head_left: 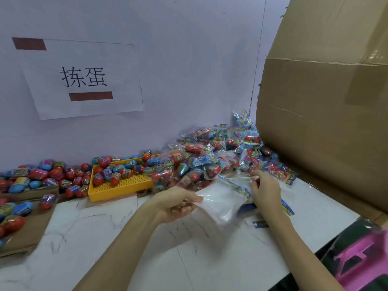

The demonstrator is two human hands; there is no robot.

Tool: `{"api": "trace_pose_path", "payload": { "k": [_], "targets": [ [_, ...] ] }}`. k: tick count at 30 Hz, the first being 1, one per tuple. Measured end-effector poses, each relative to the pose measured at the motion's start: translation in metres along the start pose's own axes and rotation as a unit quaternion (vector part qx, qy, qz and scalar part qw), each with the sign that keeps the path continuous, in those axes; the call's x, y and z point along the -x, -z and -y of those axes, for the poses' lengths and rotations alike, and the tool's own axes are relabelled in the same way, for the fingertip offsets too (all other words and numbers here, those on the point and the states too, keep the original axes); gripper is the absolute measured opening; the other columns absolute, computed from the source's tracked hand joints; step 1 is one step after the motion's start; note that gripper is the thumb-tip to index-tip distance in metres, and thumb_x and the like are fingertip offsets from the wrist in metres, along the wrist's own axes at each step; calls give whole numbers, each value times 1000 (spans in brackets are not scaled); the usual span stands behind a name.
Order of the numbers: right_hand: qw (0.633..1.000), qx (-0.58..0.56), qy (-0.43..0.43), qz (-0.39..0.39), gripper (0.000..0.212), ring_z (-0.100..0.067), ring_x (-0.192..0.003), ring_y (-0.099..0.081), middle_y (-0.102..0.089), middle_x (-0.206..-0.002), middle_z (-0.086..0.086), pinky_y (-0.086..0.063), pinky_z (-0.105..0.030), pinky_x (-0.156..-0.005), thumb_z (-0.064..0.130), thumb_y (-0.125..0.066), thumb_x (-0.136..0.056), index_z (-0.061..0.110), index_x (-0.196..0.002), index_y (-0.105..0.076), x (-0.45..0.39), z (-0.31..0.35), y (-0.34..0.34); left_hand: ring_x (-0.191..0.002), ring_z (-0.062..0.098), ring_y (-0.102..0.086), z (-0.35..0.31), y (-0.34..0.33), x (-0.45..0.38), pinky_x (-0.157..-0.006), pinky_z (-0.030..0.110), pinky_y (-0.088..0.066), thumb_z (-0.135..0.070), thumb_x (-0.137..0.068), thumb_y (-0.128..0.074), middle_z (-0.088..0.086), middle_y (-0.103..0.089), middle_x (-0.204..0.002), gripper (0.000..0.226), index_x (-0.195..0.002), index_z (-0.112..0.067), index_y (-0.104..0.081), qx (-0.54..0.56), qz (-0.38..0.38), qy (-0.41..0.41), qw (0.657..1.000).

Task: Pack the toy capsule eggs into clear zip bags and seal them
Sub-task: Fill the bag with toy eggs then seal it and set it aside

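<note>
Left hand (178, 203) and right hand (265, 191) both pinch 1 empty clear bag (220, 203) between them.

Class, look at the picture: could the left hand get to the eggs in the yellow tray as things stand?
Probably yes, once it lets go: the left hand is pinching the clear bag, but bare table lies between it and the yellow tray.

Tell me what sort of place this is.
Probably a small packing workstation: a heap of filled clear zip bags, a yellow perforated plastic tray of loose capsule eggs, and a big brown cardboard carton.
</note>
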State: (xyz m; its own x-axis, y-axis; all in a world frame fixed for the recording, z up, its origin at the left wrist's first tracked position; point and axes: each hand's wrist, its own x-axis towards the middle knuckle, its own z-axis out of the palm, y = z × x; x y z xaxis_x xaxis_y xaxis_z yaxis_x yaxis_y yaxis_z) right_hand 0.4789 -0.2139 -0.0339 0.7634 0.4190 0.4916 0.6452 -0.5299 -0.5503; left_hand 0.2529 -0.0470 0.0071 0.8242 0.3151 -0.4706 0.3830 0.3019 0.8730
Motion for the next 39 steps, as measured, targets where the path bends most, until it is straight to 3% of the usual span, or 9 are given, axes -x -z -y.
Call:
{"api": "trace_pose_path", "payload": {
  "k": [4,9,15,19,23,27,30,35,39],
  "targets": [
    [998,34,-11,41,25,-34,-102,-65,-72,-112,-17,-46,-37,-89,0,-60,-95,3,-118,-70,-22,-5,7,-45,7,-43,21,52,51,-41,17,-33,-6,-91,-74,1,-63,-62,32,-119,-16,-60,-40,6,-36,999],
    [992,56,-86,78,48,-37,-119,-51,-55,-131,-24,-44,-45,-100,4,-57,-91,6,-139,-56,-17,36,3,-50,12,-52,65,116,108,-41,21,-39,-14,-87,-81,11,-78,-102,50,-131,-16,-57,-75,-113,-21,991],
    [985,-102,138,25,25,-23,-97,-51,-51,-105,-4,-44,-32,-85,-2,-63,-88,5,-111,-69,65,163,-39,-70,13,-69,89,145,155,-56,24,-52,-21,-93,-76,-3,-80,-96,38,-125,-30,-58,-175,-172,-77,966],
    [944,-155,251,147,15,-13,-91,-55,-61,-105,2,-48,-26,-80,7,-59,-96,11,-107,-69,94,222,-70,-68,-4,-69,97,151,168,-55,13,-50,-18,-96,-73,-33,-72,-88,30,-118,-35,-65,-190,-183,-134,955],
    [931,-183,237,209,17,-10,-96,-56,-61,-109,4,-47,-25,-85,19,-54,-103,15,-113,-68,108,240,-95,-73,-4,-68,99,154,169,-57,13,-49,-18,-96,-72,-24,-74,-93,38,-107,-54,-68,-183,-194,-179,947],
    [931,-201,205,225,26,-9,-99,-56,-58,-112,5,-47,-26,-88,35,-52,-105,20,-120,-65,116,235,-108,-92,13,-74,101,160,165,-74,22,-56,-15,-96,-72,-6,-78,-105,33,-117,-40,-71,-154,-197,-204,947],
    [922,-227,179,258,29,-7,-101,-58,-62,-114,6,-49,-26,-88,38,-55,-103,22,-127,-59,121,232,-113,-104,11,-72,102,164,162,-88,23,-55,-15,-96,-72,-13,-76,-112,34,-117,-41,-73,-150,-238,-232,931],
    [912,-277,125,276,38,-7,-100,-62,-64,-117,9,-53,-26,-85,34,-64,-99,25,-134,-51,124,232,-114,-104,2,-66,105,167,157,-88,21,-52,-31,-90,-78,-18,-74,-107,22,-106,-46,-76,-189,-339,-251,887],
    [907,-269,152,285,35,4,-102,-60,-62,-116,18,-48,-9,-81,30,-64,-100,28,-133,-52,121,229,-110,-81,2,-61,108,166,160,-65,15,-45,-59,-82,-69,-16,-69,-90,11,-87,-53,-76,-305,-400,-244,829]
  ]
}}
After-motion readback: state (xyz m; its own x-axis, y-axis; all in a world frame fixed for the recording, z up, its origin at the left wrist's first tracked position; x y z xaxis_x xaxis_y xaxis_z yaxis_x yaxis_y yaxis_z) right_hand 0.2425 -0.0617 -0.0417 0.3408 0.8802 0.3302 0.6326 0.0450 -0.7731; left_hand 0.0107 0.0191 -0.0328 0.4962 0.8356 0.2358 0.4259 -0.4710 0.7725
